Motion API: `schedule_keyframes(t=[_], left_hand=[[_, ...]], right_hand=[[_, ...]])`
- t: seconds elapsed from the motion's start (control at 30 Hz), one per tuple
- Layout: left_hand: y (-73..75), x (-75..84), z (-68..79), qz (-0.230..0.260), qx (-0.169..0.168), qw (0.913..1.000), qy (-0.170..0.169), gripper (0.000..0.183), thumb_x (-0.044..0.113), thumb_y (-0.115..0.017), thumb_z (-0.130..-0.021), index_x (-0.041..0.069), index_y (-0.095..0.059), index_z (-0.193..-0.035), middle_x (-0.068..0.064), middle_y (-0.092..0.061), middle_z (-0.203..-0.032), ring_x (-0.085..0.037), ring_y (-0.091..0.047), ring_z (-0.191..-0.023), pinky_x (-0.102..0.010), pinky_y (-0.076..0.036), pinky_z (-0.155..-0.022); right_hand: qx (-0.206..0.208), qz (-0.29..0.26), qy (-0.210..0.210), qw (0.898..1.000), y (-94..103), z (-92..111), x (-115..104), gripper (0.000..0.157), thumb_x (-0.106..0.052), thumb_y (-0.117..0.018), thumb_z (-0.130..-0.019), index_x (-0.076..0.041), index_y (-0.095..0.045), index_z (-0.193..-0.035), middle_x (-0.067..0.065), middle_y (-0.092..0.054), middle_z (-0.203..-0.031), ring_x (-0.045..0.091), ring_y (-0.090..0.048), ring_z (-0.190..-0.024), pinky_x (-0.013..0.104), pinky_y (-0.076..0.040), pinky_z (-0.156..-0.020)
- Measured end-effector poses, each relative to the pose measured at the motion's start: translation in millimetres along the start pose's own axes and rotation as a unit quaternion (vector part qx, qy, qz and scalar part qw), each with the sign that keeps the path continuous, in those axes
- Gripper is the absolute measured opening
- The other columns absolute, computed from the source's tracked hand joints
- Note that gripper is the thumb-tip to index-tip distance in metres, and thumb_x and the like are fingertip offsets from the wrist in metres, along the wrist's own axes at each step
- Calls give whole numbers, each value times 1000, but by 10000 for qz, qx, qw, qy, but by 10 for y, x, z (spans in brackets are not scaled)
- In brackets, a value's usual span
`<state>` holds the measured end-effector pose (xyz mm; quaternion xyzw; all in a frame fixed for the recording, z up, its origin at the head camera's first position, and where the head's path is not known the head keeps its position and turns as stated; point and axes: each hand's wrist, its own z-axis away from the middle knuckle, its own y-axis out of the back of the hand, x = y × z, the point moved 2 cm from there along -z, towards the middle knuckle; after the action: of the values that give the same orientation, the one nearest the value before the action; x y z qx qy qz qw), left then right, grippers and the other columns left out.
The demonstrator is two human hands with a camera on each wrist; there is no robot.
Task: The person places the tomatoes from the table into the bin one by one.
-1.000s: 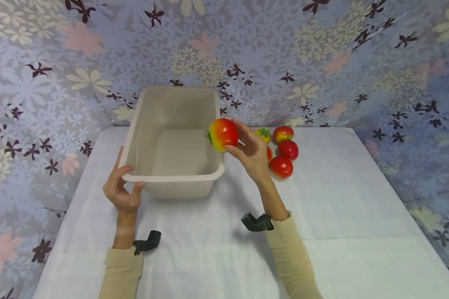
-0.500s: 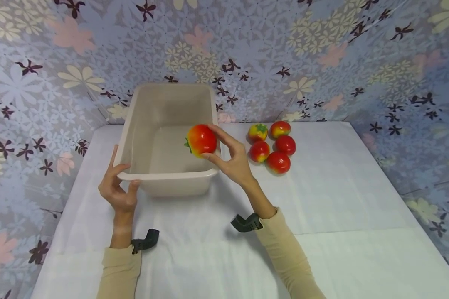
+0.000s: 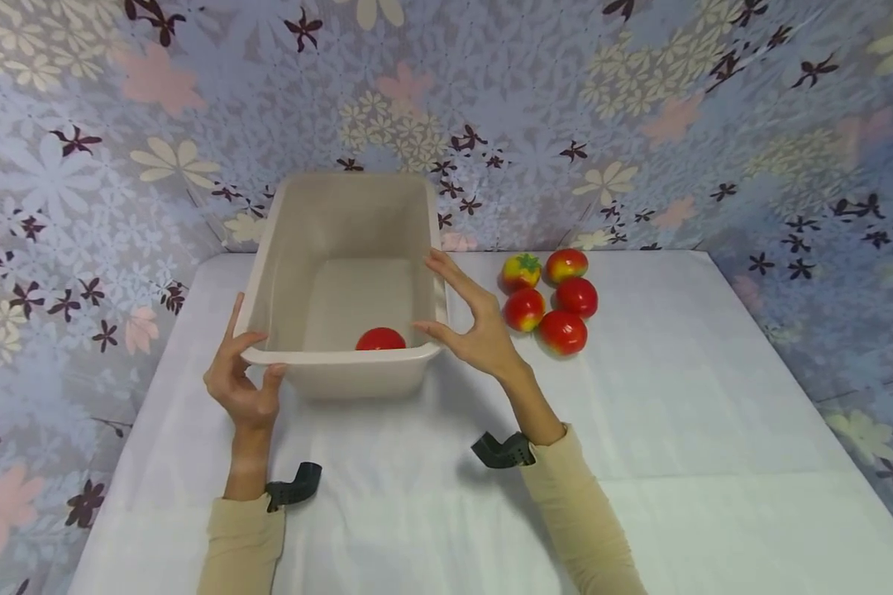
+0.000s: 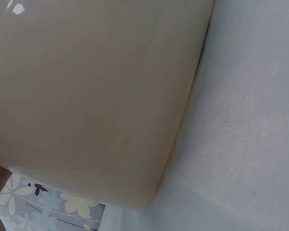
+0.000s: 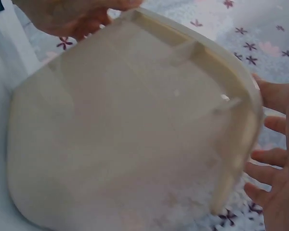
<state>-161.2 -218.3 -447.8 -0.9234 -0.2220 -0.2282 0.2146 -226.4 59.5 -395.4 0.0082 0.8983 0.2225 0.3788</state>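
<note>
A beige plastic bin [image 3: 365, 357] stands at the left of the table. At its near left corner my left hand [image 3: 241, 384] grips the rim, fingers over the edge and thumb against the front wall. One shiny red tomato [image 3: 381, 339] lies inside by the near wall, its lower part hidden by the rim. Over the bin's right rim my right hand [image 3: 479, 330] is spread, thumb and fingers apart and holding nothing. The right wrist view shows its fingers [image 5: 265, 173] beside the rim. Mostly the bin's outer wall [image 4: 96, 96] fills the left wrist view.
Several red and yellow tomatoes [image 3: 563, 332] are clustered on the white tablecloth [image 3: 685, 380], right of the bin. One has its green leafy top [image 3: 527, 264] showing. Flowered cloth [image 3: 521, 107] rises behind the table and along both sides.
My right hand has carried a tomato leftward over the bin and let go of it. The tomato now lies inside, and the hand has drawn back to the rim. My left hand keeps its grip.
</note>
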Motion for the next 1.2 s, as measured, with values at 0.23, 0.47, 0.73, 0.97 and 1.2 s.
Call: schedule_keyframes(t=[0.23,0.47,0.73,0.97,1.2], left_hand=[[-55,24,-48,-102,113,9999,-40,83,61,-78,-70,-18,-57,-82,-38,-60,-118,-41,-63,-114,-22,-56,-84],[-86,76,-84,-98,137,9999,-25,84,63,-78,-69,-18,-57,-80,-38,-61,-116,-40,-64,-112,-23,-56,-84],[-109,107,-78,41,240,9997,25,85,61,-80,-67,-19,-56,-79,-37,-61,-116,-44,-62,-114,-26,-56,-85],[-110,116,-80,-37,327,9994,106,86,63,-80,-66,-19,-56,-80,-40,-61,-113,-44,-61,-115,-25,-56,-86],[-115,123,-47,-87,381,9990,215,87,64,-80,-65,-19,-56,-79,-37,-62,-114,-42,-62,-114,-28,-56,-88]], right_hand=[[239,149,-231,9993,452,6,60,68,0,-78,-77,-3,-51,-139,14,-50,-146,24,-42,-140,50,-35,-114],[845,-41,-305,9959,842,156,157,61,16,-74,-73,6,-57,-130,25,-61,-130,31,-54,-128,42,-38,-114],[947,354,-616,9930,1052,176,8,56,17,-70,-75,14,-53,-129,32,-58,-129,38,-52,-127,34,-40,-112],[1180,442,-931,9877,1254,253,42,55,13,-70,-78,11,-54,-130,31,-56,-131,31,-54,-128,36,-38,-114],[1257,562,-1222,9829,1402,382,104,56,11,-72,-78,8,-55,-131,30,-57,-132,35,-54,-127,33,-39,-113]])
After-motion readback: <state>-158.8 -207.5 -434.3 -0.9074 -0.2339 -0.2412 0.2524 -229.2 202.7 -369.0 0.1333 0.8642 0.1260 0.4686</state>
